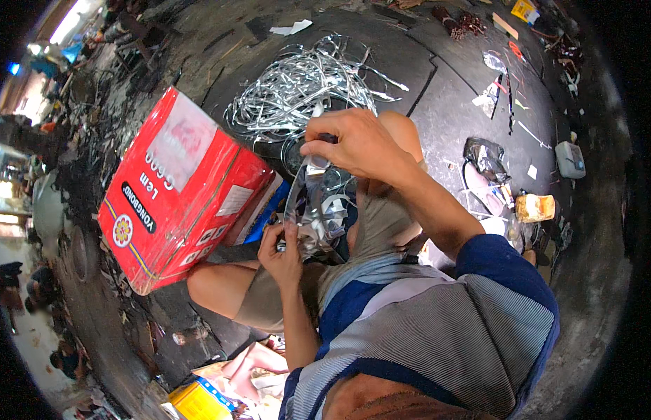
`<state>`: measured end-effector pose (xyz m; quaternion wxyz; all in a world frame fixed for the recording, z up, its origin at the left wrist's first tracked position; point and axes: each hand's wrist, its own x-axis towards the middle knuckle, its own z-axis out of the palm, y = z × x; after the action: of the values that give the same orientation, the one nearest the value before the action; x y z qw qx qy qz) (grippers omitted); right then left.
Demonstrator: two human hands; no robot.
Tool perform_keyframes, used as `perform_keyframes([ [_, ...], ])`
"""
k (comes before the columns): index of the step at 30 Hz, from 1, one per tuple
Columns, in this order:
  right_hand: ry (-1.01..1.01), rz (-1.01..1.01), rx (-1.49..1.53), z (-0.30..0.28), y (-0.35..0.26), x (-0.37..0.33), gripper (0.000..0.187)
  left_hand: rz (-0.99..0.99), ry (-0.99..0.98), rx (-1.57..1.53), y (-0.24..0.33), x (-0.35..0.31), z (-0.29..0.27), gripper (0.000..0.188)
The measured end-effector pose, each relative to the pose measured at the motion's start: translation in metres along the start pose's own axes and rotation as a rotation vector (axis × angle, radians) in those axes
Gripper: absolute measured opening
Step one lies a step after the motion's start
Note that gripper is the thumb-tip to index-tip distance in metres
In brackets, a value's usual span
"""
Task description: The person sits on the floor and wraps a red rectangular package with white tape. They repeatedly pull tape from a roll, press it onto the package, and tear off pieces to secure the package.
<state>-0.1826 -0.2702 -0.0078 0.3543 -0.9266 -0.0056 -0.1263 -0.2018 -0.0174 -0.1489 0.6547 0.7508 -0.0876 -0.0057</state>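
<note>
A thin, shiny silvery strip [295, 194] runs between my two hands in front of my lap. Its lower end is pinched between the thumb and fingers of my left hand [282, 257]. Higher up and farther away, my right hand [359, 143] closes on its other end, along with a small dark object [328, 138] whose kind I cannot make out. Below the strip, between my legs, lie crumpled silvery scraps [325, 220]. Just beyond my right hand spreads a large tangled heap of shiny silver strips [297, 91].
A big red metal can [178, 196] stands tilted at my left, beside my knee. Scattered to the right are a black plastic bag [485, 158], a yellowish block [535, 208] and a grey-white box [570, 160]. A yellow package [199, 400] lies at the lower left.
</note>
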Motion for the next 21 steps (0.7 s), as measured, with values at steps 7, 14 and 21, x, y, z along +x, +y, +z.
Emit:
perform_keyframes([
  [7,-0.469,-0.547,0.358,0.015,-0.017,-0.014,0.075,-0.034,-0.168,-0.139,0.096,-0.002,-0.011,0.008],
  [14,-0.353,-0.448,0.708,-0.017,-0.047,0.014,0.014,0.130,-0.292,0.009,0.136,0.005,-0.057,0.038],
  [21,0.273,-0.356,0.572,-0.093,-0.037,0.078,0.022,-0.039,0.066,-0.169,0.088,-0.025,-0.049,0.020],
])
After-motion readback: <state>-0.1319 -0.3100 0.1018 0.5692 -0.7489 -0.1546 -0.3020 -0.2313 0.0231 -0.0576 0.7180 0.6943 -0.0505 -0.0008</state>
